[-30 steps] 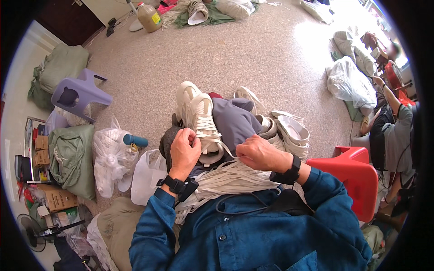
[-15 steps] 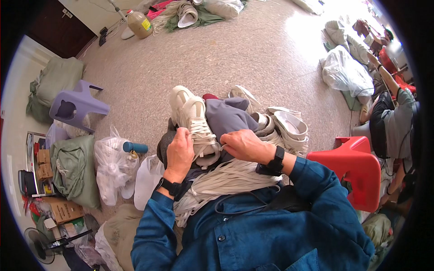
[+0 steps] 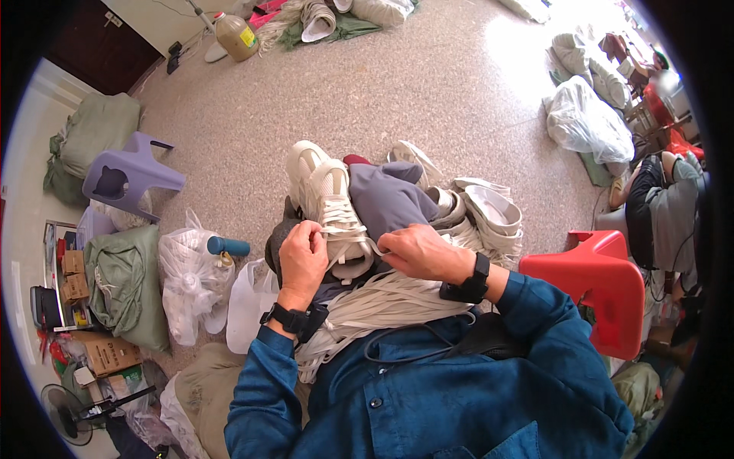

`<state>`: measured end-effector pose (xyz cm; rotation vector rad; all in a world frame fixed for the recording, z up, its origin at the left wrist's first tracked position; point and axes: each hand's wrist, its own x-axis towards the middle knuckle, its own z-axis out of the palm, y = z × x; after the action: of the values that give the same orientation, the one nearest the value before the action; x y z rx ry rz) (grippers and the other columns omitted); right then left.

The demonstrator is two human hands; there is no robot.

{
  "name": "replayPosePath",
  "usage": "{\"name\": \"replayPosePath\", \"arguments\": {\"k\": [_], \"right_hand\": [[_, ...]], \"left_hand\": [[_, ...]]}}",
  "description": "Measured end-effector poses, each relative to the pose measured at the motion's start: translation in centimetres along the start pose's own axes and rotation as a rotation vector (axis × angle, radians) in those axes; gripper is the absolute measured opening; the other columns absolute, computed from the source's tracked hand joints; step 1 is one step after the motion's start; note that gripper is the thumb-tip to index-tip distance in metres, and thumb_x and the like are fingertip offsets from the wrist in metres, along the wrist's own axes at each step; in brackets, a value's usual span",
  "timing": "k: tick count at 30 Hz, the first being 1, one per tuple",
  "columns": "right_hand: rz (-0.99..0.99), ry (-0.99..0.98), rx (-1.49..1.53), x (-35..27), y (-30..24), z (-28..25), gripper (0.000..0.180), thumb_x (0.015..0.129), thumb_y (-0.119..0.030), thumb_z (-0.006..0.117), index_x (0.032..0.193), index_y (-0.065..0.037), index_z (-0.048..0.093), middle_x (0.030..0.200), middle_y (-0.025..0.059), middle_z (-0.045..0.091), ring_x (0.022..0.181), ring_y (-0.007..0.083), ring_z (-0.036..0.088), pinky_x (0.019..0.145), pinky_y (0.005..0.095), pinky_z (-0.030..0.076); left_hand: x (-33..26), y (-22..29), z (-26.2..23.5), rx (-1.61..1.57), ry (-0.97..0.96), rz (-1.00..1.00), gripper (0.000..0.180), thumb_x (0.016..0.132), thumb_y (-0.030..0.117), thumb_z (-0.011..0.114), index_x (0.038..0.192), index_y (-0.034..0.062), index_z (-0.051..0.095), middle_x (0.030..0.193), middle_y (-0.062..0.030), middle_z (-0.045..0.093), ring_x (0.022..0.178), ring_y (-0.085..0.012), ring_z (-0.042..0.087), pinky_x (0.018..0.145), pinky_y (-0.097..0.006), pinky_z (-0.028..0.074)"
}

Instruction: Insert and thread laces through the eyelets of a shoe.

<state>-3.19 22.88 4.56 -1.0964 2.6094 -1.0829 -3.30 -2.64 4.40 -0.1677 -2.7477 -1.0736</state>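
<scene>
I note both hands, left hand (image 3: 302, 256) and right hand (image 3: 417, 252), pinched on the white flat lace (image 3: 376, 246) of the cream mesh sneaker (image 3: 329, 203); a brown cardboard box (image 3: 111, 353) sits lower left.

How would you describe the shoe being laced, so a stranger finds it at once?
Start at the red plastic stool and look left to the person's lap. Both hands, left hand and right hand, meet on a white sneaker. Unlike the loose soles nearby, it is whole and laced.
</scene>
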Motion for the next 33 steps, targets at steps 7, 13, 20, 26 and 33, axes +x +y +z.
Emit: {"name": "replayPosePath", "arguments": {"k": [7,13,20,26,33], "right_hand": [[-0.035,-0.018,0.167,0.4,-1.7,1.0,0.012,0.087,-0.012,0.065,0.092,-0.002,0.059,0.076,0.0185,0.065,0.074,0.0405,0.064,0.065,0.0491,0.049],[-0.033,0.015,0.101,1.7,-2.1,1.5,0.014,0.085,-0.011,0.065,0.093,-0.002,0.057,0.075,0.0172,0.064,0.075,0.0405,0.065,0.065,0.0509,0.049],[-0.049,0.187,-0.006,1.6,-1.6,1.2,0.010,0.085,-0.011,0.065,0.088,-0.003,0.058,0.086,0.0143,0.060,0.077,0.0375,0.062,0.070,0.0464,0.050],[-0.098,0.220,-0.032,3.9,-1.8,2.3,0.010,0.082,-0.007,0.067,0.091,-0.004,0.064,0.092,0.0125,0.059,0.085,0.0348,0.061,0.074,0.0439,0.049],[-0.050,0.168,-0.262,6.3,-2.8,4.0,0.008,0.077,-0.011,0.066,0.082,-0.006,0.065,0.089,0.0123,0.061,0.092,0.0295,0.061,0.080,0.0402,0.046]], "left_hand": [[1.3,-0.1,0.7,-0.004,0.060,0.048,0.007,0.090,0.002,0.058,0.096,0.0004,0.063,0.081,-0.0159,0.066,0.072,-0.0342,0.064,0.066,-0.041,0.050],[1.7,-1.7,0.5,-0.075,0.023,0.006,0.010,0.094,0.002,0.057,0.101,0.0014,0.064,0.079,-0.0089,0.069,0.067,-0.0207,0.066,0.063,-0.034,0.052],[0.7,-1.9,-2.4,-0.458,-0.085,-0.330,0.012,0.096,0.007,0.060,0.102,-0.0005,0.069,0.081,-0.0023,0.069,0.064,-0.0069,0.062,0.060,-0.023,0.052],[0.1,-1.2,-0.8,-0.219,-0.083,-0.211,0.014,0.089,0.012,0.071,0.093,-0.0012,0.070,0.077,-0.0078,0.069,0.061,-0.0134,0.062,0.059,-0.030,0.050],[0.7,-1.8,-0.2,-0.068,-0.010,-0.035,0.010,0.093,0.007,0.066,0.091,-0.0023,0.068,0.074,-0.0014,0.067,0.064,-0.0071,0.059,0.056,-0.025,0.048]]}}
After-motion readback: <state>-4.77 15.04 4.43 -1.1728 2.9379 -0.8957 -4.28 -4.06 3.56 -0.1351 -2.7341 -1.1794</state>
